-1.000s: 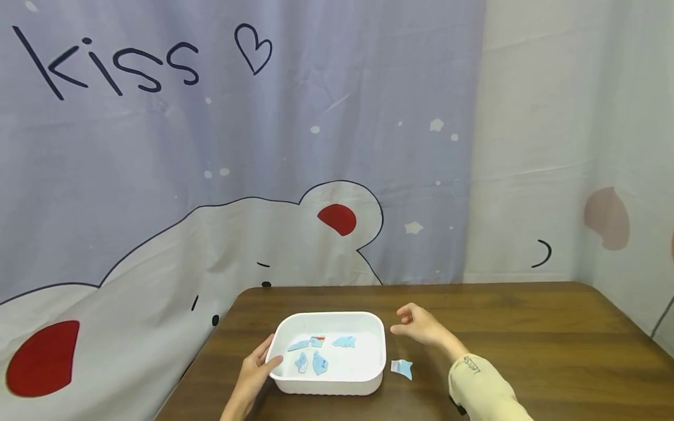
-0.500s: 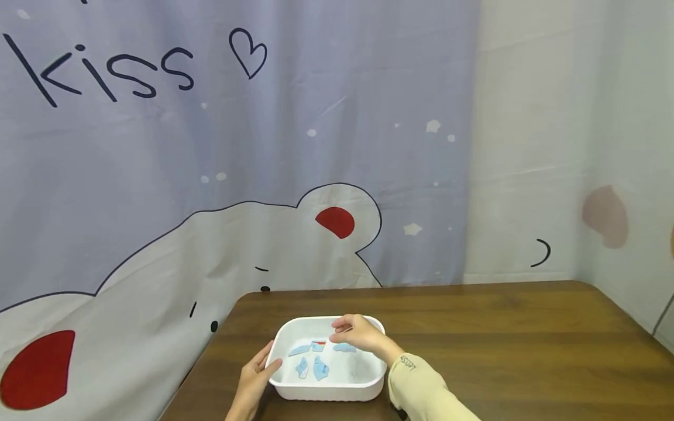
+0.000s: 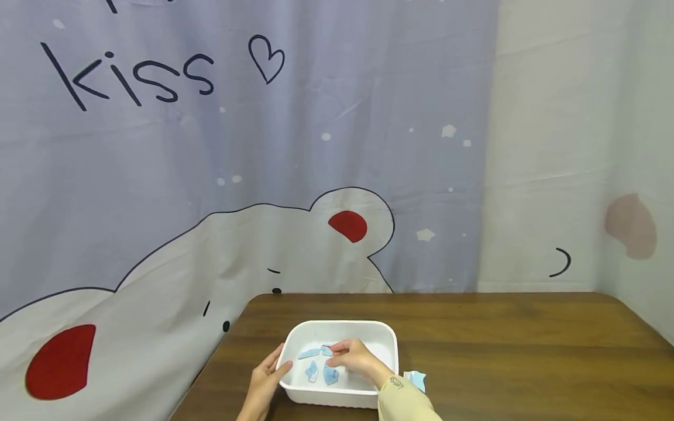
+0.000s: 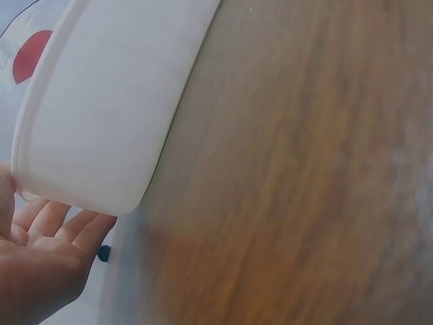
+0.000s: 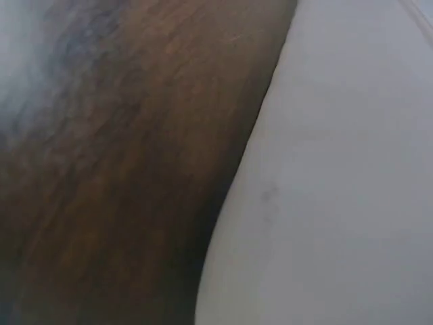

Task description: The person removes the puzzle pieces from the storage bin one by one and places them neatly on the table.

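Observation:
A white rectangular plastic tub [image 3: 365,327] stands on the table in the head view. My left hand [image 3: 263,383] grips its left end, thumb over the rim and fingers along the outer wall. The left wrist view shows that hand [image 4: 51,254] against the tub's wall [image 4: 115,101]. My right hand [image 3: 355,358] is inside the tub, thumb and forefinger apart near a small blue piece with red on it [image 3: 326,351]. Other flat, jagged light-blue pieces lie there: a long one [image 3: 309,354], a small one [image 3: 312,372] and a wider one [image 3: 330,375]. The right hand hides part of the floor.
Another light-blue and white jagged piece [image 3: 416,380] lies on the brown wooden table [image 3: 500,345], just right of the tub. A printed curtain [image 3: 253,152] hangs behind the table. The right wrist view has only the tub's outer wall [image 5: 338,183] and wood.
My right hand has moved left from beside the tub, over its rim and down among the pieces. The left hand keeps its grip on the tub. The head view has shifted slightly.

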Available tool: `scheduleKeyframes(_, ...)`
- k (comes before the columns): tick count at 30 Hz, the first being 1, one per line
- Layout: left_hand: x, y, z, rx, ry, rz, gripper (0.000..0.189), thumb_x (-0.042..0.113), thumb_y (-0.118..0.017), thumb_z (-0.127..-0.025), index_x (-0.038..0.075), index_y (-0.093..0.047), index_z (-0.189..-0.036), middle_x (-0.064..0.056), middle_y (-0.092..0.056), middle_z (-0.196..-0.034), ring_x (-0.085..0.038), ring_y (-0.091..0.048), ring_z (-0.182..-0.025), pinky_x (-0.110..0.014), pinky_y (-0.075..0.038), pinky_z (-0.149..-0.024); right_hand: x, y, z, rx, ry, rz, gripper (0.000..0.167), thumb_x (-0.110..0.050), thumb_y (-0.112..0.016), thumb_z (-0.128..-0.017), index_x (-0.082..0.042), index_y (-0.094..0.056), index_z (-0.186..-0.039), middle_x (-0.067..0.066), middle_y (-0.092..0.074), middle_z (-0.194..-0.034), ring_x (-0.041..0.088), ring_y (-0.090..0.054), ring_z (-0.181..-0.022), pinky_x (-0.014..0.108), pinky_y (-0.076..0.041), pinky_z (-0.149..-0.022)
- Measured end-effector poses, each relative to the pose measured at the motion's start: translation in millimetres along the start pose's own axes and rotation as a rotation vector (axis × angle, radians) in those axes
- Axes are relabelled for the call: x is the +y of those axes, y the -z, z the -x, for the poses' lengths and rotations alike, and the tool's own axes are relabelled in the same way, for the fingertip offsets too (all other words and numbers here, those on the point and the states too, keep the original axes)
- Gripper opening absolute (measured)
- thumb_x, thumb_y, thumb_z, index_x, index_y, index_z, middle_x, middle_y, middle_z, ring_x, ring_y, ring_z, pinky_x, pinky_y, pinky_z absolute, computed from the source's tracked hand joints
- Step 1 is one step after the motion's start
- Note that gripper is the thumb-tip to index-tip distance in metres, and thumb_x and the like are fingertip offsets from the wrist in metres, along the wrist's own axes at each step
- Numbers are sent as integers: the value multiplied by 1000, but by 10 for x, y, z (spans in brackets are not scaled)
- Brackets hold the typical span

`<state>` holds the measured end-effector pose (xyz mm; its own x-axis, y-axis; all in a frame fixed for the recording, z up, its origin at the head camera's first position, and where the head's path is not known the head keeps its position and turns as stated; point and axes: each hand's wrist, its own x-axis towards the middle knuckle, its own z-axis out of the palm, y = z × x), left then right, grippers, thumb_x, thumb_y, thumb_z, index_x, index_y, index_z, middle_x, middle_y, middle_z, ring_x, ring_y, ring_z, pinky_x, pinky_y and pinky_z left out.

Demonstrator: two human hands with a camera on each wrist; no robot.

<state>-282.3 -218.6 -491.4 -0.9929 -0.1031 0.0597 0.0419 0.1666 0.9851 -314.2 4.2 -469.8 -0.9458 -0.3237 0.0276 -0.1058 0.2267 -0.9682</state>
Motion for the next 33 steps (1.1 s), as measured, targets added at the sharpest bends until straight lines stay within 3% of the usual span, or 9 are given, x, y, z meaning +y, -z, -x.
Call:
scheduleKeyframes(4, -5, -22, 0, 5, 9, 11, 60, 10, -61, -93, -9, -36, -145, -28, -36, -147, -42, -36, -138, -45, -45, -106, 47, -38, -34, 60, 27, 77, 36, 1, -74, -74, 16, -64, -106, 18, -68, -92, 11, -55, -81, 25, -51, -75)
scheduleKeyframes(8, -1, -19, -9, 7, 12, 16, 60, 9, -61, -93, -9, -36, -145, -28, -36, -148, -41, -36, -138, -41, -47, -105, 37, -72, -58, 66, 22, 146, 37, 2, -75, -71, 15, -65, -105, 18, -67, -91, 15, -57, -81, 27, -51, -76)
scheduleKeyframes(16, -41, -7, -22, -9, 7, 45, 62, 10, -62, -94, -10, -34, -145, -27, -34, -149, -36, -37, -137, -28, -52, -98, 35, -116, -24, 37, 47, 281, 42, 5, -77, -65, 14, -66, -105, 22, -71, -97, 33, -66, -92, 43, -54, -89)
scheduleKeyframes(19, -50, 9, -18, -13, 16, 46, 63, 11, -62, -94, -9, -34, -146, -27, -34, -148, -33, -41, -134, -28, -54, -96, 46, -141, -5, 32, 78, 324, 42, 7, -78, -63, 12, -69, -104, 23, -72, -99, 37, -66, -96, 45, -53, -91)
scheduleKeyframes(27, -62, 61, -5, -8, 48, 47, 64, 10, -63, -93, -8, -33, -146, -31, -35, -147, -25, -55, -122, -29, -58, -86, 52, -191, 6, 21, 113, 381, 37, 8, -79, -60, 3, -75, -97, 12, -73, -85, 13, -59, -74, 22, -50, -72)
scheduleKeyframes(33, -49, 14, -34, -13, 47, 43, 64, 12, -63, -93, -7, -33, -146, -30, -35, -147, -27, -54, -123, -31, -58, -88, 39, -147, 13, 17, 117, 370, 34, 10, -76, -61, 5, -74, -95, 10, -71, -81, 8, -57, -71, 20, -50, -70)
